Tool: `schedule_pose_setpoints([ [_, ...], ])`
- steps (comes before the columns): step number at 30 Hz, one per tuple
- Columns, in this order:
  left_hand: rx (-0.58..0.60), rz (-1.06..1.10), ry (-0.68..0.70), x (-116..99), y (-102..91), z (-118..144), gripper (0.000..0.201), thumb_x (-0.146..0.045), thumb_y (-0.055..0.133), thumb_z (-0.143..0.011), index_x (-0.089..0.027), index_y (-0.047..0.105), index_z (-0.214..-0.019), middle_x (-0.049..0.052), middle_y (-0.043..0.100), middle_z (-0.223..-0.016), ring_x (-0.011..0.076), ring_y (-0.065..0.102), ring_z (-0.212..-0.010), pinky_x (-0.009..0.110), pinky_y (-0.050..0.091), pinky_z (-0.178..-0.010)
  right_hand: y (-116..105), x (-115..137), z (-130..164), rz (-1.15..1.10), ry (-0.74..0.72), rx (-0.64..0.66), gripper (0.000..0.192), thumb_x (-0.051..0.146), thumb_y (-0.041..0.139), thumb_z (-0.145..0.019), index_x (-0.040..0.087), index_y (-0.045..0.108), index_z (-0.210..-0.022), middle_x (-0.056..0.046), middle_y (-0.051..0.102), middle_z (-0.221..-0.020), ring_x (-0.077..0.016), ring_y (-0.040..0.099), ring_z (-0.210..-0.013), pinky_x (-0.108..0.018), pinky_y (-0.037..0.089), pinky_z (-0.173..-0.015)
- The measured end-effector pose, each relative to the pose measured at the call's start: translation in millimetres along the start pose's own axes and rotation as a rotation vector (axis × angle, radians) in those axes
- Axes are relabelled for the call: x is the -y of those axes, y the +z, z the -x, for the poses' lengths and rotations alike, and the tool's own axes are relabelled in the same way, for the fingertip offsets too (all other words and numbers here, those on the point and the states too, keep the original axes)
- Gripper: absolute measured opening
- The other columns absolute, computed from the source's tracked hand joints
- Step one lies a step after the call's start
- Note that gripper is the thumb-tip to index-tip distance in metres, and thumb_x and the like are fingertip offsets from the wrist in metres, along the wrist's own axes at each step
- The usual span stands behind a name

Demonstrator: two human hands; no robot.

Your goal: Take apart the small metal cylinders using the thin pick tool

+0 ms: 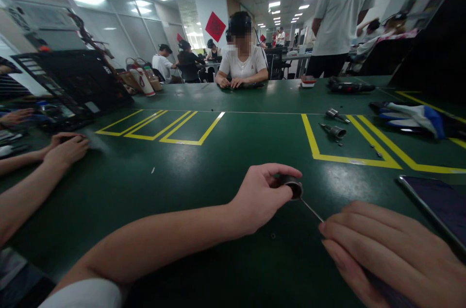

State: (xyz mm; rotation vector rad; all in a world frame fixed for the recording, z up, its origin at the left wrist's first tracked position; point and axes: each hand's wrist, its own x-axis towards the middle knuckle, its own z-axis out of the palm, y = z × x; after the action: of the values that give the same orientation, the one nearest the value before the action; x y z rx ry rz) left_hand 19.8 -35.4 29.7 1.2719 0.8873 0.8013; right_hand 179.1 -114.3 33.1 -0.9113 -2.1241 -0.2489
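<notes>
My left hand (264,196) is closed around a small grey metal cup-shaped part (297,190), its hollow end turned toward the right. Between the fingers of my right hand (389,245) is a slim screwdriver (312,210); its thin shaft reaches up to the rim of the metal part. Most of its handle is hidden under my palm, and I cannot make out the tip. A tiny dark round piece (273,235) lies on the table just below my left hand.
On the green table (189,177), yellow tape (357,161) frames two similar metal parts (333,130) and several tiny pieces. A phone (437,206) lies at right, gloves (415,117) beyond it. A co-worker's hands (69,147) are at left; another person (242,62) sits opposite.
</notes>
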Motion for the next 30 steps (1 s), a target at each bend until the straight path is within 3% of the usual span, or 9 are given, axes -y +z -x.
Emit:
schedule_pose_setpoints([
  [4, 0.003, -0.012, 0.017, 2.9, -4.4, -2.9, 0.025, -0.007, 0.060, -0.072, -0.013, 0.064, -0.095, 0.007, 0.068, -0.090, 0.0161, 0.064, -0.084, 0.035, 0.049, -0.083, -7.4, -1.4, -1.3, -0.155, 0.113, 0.001, 0.014, 0.014, 0.050, -0.081, 0.025, 0.059, -0.081, 0.000, 0.067, -0.068, -0.0153, 0.063, -0.062, -0.025, 0.050, -0.054],
  [7, -0.037, 0.001, 0.035, 5.3, -9.5, -7.6, 0.027, -0.009, 0.063, -0.071, -0.015, 0.064, -0.098, 0.008, 0.065, -0.097, 0.0173, 0.062, -0.091, 0.039, 0.048, -0.088, -8.8, -7.3, -4.0, -0.372, 0.411, 0.003, 0.021, 0.025, 0.048, -0.087, 0.024, 0.059, -0.070, 0.002, 0.059, -0.054, -0.0123, 0.057, -0.049, -0.022, 0.045, -0.045],
  [10, -0.064, 0.076, 0.020, 5.2, -11.3, -11.1, 0.031, -0.008, 0.066, -0.068, -0.015, 0.063, -0.098, 0.007, 0.063, -0.102, 0.0189, 0.060, -0.096, 0.041, 0.046, -0.092, -1.1, -13.9, -8.9, -0.561, 0.660, 0.192, 0.035, 0.036, 0.045, -0.089, 0.021, 0.061, -0.062, 0.002, 0.057, -0.047, -0.0110, 0.053, -0.042, -0.021, 0.040, -0.039],
  [12, -0.081, 0.127, -0.004, 3.7, -10.0, -12.0, 0.031, -0.005, 0.066, -0.066, -0.014, 0.063, -0.096, 0.007, 0.063, -0.101, 0.0193, 0.060, -0.096, 0.041, 0.046, -0.092, 5.8, -16.0, -11.7, -0.634, 0.729, 0.297, 0.039, 0.041, 0.044, -0.089, 0.019, 0.063, -0.062, 0.001, 0.059, -0.047, -0.0111, 0.053, -0.043, -0.020, 0.041, -0.040],
  [15, -0.100, 0.169, -0.021, 1.1, -6.9, -11.7, 0.030, -0.002, 0.064, -0.064, -0.013, 0.064, -0.092, 0.006, 0.063, -0.097, 0.0187, 0.060, -0.092, 0.042, 0.047, -0.090, 12.7, -15.0, -13.5, -0.656, 0.728, 0.361, 0.040, 0.043, 0.044, -0.087, 0.017, 0.064, -0.063, 0.000, 0.060, -0.050, -0.0109, 0.053, -0.044, -0.020, 0.041, -0.041],
  [30, -0.098, 0.188, -0.045, 0.9, -6.6, -11.7, 0.030, 0.001, 0.061, -0.064, -0.012, 0.064, -0.090, 0.007, 0.064, -0.093, 0.0184, 0.060, -0.093, 0.040, 0.048, -0.090, 22.0, -5.8, -5.6, -0.525, 0.543, 0.403, 0.035, 0.032, 0.042, -0.090, 0.019, 0.057, -0.060, 0.001, 0.059, -0.054, -0.0108, 0.056, -0.050, -0.021, 0.044, -0.046],
])
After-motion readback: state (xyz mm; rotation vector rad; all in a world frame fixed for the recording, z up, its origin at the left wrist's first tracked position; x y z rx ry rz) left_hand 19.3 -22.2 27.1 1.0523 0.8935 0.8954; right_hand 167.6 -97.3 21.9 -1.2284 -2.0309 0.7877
